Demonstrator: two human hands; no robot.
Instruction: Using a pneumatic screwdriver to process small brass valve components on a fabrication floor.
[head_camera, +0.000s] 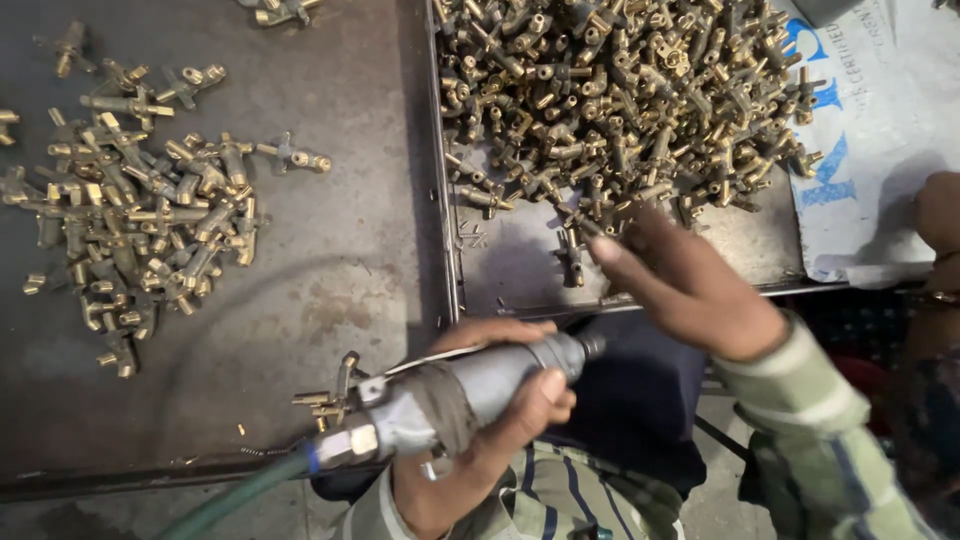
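Brass fittings everywhere, and both hands busy over the dark metal counter.

Left hand is wrapped tight around a grey cylindrical air tool with a green hose at its tail, low by the counter's edge. Right hand reaches to the near edge of the big heap of small brass valve fittings in a shallow metal tray, fingertips pinching one fitting. A smaller pile of the same brass fittings lies far left.

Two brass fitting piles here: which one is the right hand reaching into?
The right hand reaches into the big dense pile in the metal tray, not the smaller loose pile lying left.
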